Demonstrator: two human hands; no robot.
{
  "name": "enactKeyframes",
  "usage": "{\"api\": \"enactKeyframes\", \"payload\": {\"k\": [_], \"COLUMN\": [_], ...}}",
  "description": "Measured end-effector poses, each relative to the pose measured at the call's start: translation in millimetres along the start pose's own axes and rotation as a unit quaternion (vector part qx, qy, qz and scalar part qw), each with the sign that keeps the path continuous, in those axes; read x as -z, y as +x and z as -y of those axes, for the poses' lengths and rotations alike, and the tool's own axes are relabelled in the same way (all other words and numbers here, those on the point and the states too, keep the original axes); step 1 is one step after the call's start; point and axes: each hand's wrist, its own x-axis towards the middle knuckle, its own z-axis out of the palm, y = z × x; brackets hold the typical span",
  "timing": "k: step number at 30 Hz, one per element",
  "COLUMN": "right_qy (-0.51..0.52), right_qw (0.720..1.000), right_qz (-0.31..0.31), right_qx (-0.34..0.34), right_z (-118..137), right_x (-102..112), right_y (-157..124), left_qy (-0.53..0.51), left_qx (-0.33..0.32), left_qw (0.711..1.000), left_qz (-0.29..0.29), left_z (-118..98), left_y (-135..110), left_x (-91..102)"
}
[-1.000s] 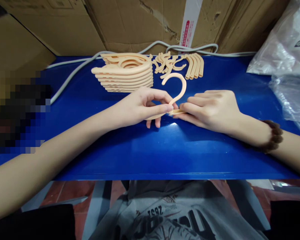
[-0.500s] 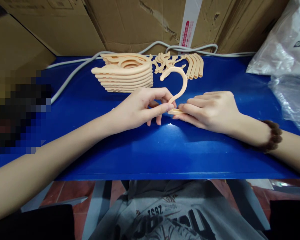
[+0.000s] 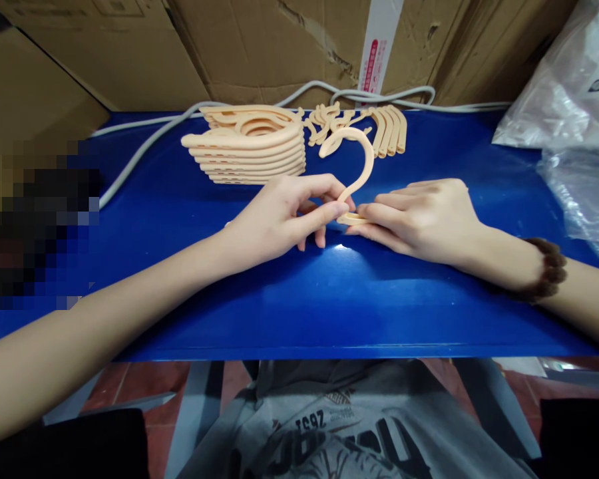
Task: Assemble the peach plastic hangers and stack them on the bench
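My left hand (image 3: 279, 216) and my right hand (image 3: 419, 216) meet over the middle of the blue table (image 3: 299, 306). Between them they pinch a peach plastic hanger whose hook (image 3: 355, 159) stands up and curls to the left. The left thumb and fingers close on the hanger body just left of the hook's stem. My right fingertips press its flat base (image 3: 352, 218) from the right. Most of the hanger body is hidden under my hands.
A stack of peach hangers (image 3: 247, 146) lies behind my left hand, with loose hooks (image 3: 329, 123) and curved pieces (image 3: 392, 130) beside it. A grey cable (image 3: 144, 150) runs along the back. Cardboard boxes (image 3: 279, 46) wall the rear; plastic bags (image 3: 574, 100) sit at the right.
The hook has risen and swung away from me, its tip now reaching the loose pieces behind. Both hands stay pinched at its base, shifted slightly upward.
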Motion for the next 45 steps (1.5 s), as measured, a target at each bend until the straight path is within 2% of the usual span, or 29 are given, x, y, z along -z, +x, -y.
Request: {"api": "enactKeyframes", "payload": {"k": [17, 27, 32, 39, 45], "right_qy": [0.011, 0.015, 0.005, 0.024, 0.017], "right_qw": [0.999, 0.998, 0.999, 0.998, 0.998], "right_qz": [0.005, 0.027, 0.031, 0.016, 0.021], "right_qx": [-0.031, -0.045, -0.039, -0.049, -0.049], "right_z": [2.4, 3.5, 1.9, 1.3, 1.6], "right_x": [0.0, 0.8, 0.2, -0.9, -1.6], "right_y": [0.0, 2.1, 0.9, 0.6, 0.1], "left_qy": [-0.012, -0.025, -0.020, 0.005, 0.031], "left_qx": [0.003, 0.021, 0.021, -0.009, -0.017], "left_qw": [0.999, 0.999, 0.999, 1.000, 0.999], "left_qz": [-0.032, -0.041, -0.024, -0.003, -0.003], "left_z": [-6.7, -1.3, -0.7, 1.4, 0.1], "left_y": [-1.4, -3.0, -3.6, -3.2, -3.4], "left_x": [-5.3, -8.7, -8.1, -8.0, -8.3]}}
